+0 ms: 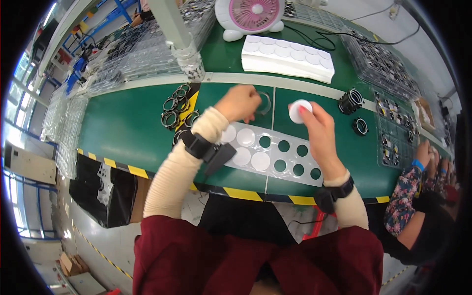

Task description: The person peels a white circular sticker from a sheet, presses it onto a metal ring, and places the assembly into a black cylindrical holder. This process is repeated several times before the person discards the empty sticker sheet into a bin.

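My left hand (pixel 239 103) is closed on a thin grey ring (pixel 266 103), holding it by its left side above the green table. In my right hand (pixel 320 129), a white round disc (pixel 300 111) is pinched between thumb and fingers. Below both hands lies a pale sheet (pixel 271 173) with rows of circles. White round stickers (pixel 260 161) fill its left part, while green shows through the round holes on the right. Beside my left wrist, several black rings (pixel 170 119) lie in a loose group.
A stack of white sticker sheets (pixel 287 66) and a pink and white fan (pixel 256 10) stand at the back. Stacked black rings (pixel 350 102) and a single ring (pixel 360 126) are on the right, near a clear parts tray (pixel 393 153). A co-worker's arm (pixel 405 196) reaches in there.
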